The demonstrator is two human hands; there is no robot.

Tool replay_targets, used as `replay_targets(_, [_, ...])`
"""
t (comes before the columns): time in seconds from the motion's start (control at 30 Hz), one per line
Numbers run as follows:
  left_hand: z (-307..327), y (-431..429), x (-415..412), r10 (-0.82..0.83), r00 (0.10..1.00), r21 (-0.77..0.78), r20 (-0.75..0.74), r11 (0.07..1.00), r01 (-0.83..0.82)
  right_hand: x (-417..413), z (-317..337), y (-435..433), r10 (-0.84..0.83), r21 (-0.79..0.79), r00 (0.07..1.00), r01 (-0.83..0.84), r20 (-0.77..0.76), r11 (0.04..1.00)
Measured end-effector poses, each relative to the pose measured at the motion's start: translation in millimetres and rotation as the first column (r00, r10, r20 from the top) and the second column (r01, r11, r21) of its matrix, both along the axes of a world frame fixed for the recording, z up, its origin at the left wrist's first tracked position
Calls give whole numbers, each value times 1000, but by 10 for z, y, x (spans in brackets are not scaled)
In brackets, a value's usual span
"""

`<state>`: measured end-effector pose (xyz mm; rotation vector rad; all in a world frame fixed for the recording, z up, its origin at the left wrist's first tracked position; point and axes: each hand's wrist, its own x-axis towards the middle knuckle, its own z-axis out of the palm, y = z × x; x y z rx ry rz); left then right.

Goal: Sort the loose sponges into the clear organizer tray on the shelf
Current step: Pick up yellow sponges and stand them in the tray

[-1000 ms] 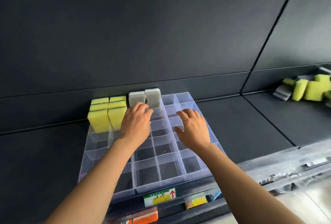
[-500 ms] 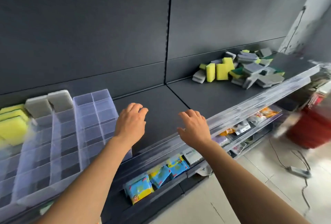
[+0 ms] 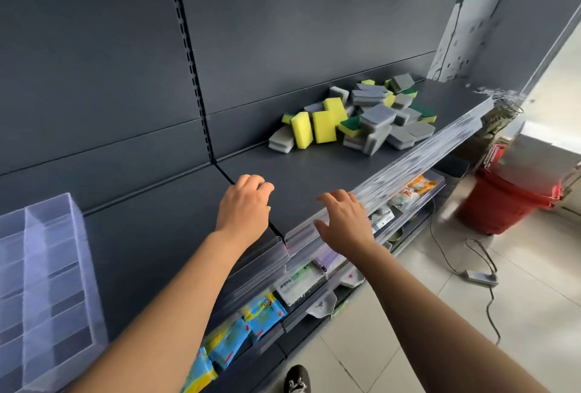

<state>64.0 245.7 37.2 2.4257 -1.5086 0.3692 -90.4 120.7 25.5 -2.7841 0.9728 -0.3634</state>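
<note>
Tray (image 3: 85,267) sits at the near left of the shelf (image 3: 314,172). Past it the left grip (image 3: 243,207) hovers over the shelf, fingers loosely curled, holding nothing. The right grip (image 3: 341,219) is beside it above the front rail, fingers spread and empty. Sponges (image 3: 355,119) lie heaped farther right, near the back panel.
</note>
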Motion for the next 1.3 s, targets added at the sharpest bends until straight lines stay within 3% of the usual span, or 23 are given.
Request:
replay_targets(0.4, [-69, -1608, 594, -17, 999, -35, -46, 999, 15, 525, 34, -1525, -53, -21, 998, 52, -33, 998])
replay_targets(0.73, [-70, -2403, 1061, 102, 988, -22, -115, 994, -106, 1158, 65, -2337, 4, -16, 1000, -4, -2, 1000])
replay_targets(0.87, [-104, -2574, 1170, 174, 960, -34, -217, 982, -186, 1413, 100, -2606, 62, -12, 998, -62, 28, 998])
replay_targets(1.1, [-173, -2720, 1198, 225, 903, -94, -365, 956, -277, 1814, 24, -2946, 151, -37, 982, -156, -112, 987])
replay_targets(1.3, [-193, -2711, 1097, 201, 795, -243, -573, 884, -399, 1892, 2, -3074, 195, -196, 977, -209, -90, 958])
